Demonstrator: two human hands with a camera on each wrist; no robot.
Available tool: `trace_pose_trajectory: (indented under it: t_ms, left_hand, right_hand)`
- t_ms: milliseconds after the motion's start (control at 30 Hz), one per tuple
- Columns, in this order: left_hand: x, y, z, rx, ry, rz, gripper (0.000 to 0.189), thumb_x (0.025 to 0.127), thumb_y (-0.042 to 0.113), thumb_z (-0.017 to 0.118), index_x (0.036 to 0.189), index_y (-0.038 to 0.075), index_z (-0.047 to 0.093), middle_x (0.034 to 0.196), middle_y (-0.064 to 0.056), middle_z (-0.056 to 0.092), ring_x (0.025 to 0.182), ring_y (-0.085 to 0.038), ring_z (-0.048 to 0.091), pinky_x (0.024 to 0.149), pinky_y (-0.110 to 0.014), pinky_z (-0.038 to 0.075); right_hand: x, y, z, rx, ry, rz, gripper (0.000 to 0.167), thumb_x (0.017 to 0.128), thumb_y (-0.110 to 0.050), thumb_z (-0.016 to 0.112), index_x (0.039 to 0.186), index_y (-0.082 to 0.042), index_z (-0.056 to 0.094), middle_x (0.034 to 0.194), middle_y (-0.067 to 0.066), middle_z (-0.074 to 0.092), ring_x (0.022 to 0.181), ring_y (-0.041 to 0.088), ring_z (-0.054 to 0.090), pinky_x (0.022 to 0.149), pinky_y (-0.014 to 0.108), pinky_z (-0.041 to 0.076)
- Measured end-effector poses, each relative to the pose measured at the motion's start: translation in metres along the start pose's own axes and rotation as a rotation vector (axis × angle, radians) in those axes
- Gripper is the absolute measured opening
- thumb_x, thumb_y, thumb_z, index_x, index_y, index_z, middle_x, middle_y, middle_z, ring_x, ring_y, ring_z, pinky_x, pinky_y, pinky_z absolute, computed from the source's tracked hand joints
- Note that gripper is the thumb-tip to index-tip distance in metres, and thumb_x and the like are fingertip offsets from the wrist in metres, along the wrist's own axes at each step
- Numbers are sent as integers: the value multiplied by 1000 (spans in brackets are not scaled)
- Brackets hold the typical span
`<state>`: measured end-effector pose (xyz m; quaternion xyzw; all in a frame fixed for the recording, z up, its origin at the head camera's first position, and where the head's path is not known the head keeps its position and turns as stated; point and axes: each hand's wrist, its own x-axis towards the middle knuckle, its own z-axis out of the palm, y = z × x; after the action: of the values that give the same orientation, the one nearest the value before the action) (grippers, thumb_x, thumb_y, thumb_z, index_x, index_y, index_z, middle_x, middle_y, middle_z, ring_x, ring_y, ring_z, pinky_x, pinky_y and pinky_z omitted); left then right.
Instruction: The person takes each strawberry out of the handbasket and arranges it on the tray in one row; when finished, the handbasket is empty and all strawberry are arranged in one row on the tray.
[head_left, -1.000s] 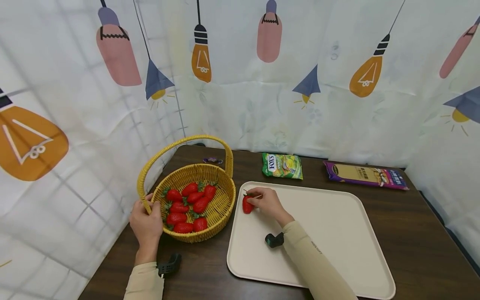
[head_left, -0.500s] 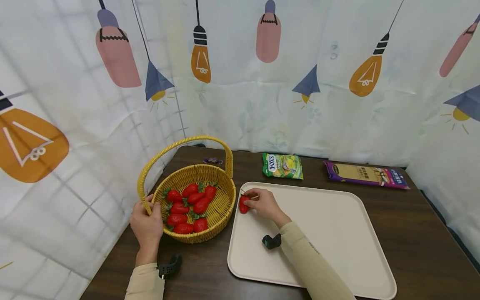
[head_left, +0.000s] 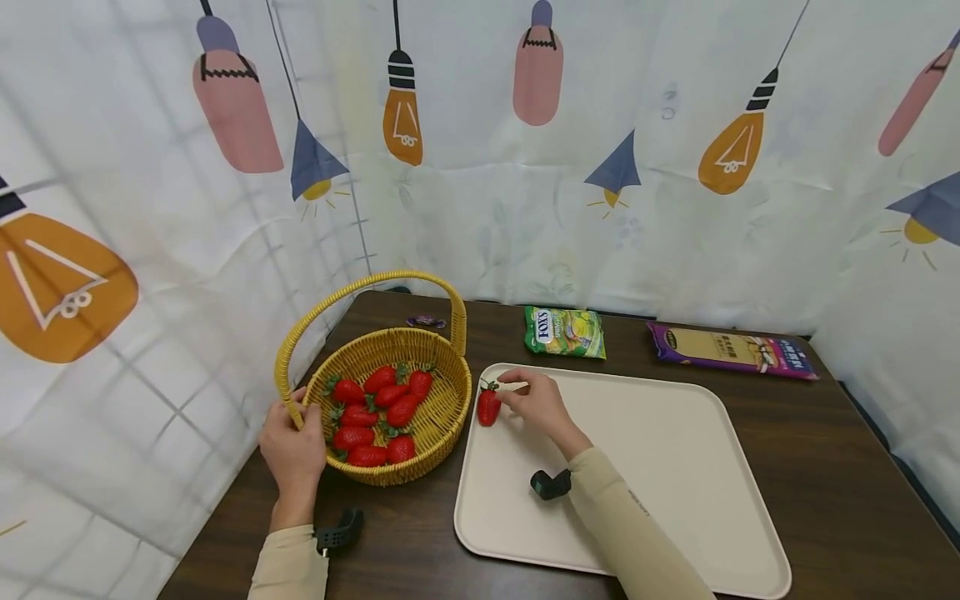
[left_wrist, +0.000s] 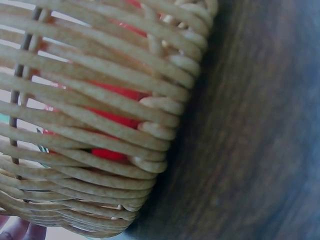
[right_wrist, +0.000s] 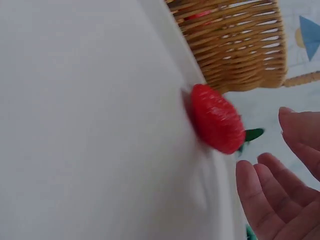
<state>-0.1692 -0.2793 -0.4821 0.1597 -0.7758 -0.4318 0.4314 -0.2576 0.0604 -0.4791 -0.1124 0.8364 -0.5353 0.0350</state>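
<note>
A red strawberry [head_left: 488, 407] with a green top lies in the far left corner of the cream tray [head_left: 622, 550]. Close beside it is my right hand [head_left: 536, 407]; in the right wrist view its fingers are apart, with a gap between them and the strawberry [right_wrist: 217, 120]. My left hand [head_left: 294, 442] grips the yellow wicker basket [head_left: 442, 454] at its left side, where the handle meets the rim. Several strawberries [head_left: 367, 415] lie inside the basket. In the left wrist view the woven wall [left_wrist: 90, 110] fills much of the picture, red showing through its gaps.
Behind the tray lie a green FOX'S candy bag [head_left: 565, 332] and a long purple packet [head_left: 732, 350]. A small dark wrapped piece [head_left: 426, 322] sits behind the basket. Patterned curtains [head_left: 480, 208] stand around the dark wooden table [head_left: 405, 542].
My right hand shifted the strawberry slightly left on the tray, then let it go and drew a little away to the right. The left hand and basket stay in place.
</note>
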Motion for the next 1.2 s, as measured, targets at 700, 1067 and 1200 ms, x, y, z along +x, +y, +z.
trace_pose_trajectory:
  t_ms: [700, 1067, 1200]
  left_hand:
    - [8, -2, -1, 17, -8, -28, 25, 85, -1, 59, 62, 0, 49, 107, -15, 71, 102, -33, 63, 68, -26, 33]
    - [17, -4, 6, 25, -49, -31, 20, 84, -2, 54, 66, 1, 47, 106, -15, 72, 100, -31, 64, 64, -27, 29]
    - [17, -4, 8, 2, -38, -15, 20, 83, -3, 55, 65, -1, 47, 105, -16, 72, 100, -30, 64, 65, -27, 30]
  right_hand:
    - [5, -76, 39, 319, -363, -260, 28, 95, -15, 63, 120, -2, 64, 113, 10, 68, 93, 31, 65, 82, 44, 55]
    - [24, -78, 70, 38, -392, -277, 30, 91, -23, 69, 117, -7, 68, 110, 7, 70, 94, 9, 61, 81, 24, 50]
    - [32, -80, 76, -49, -477, -296, 26, 89, -22, 71, 112, -10, 70, 104, -1, 71, 91, 6, 60, 81, 22, 49]
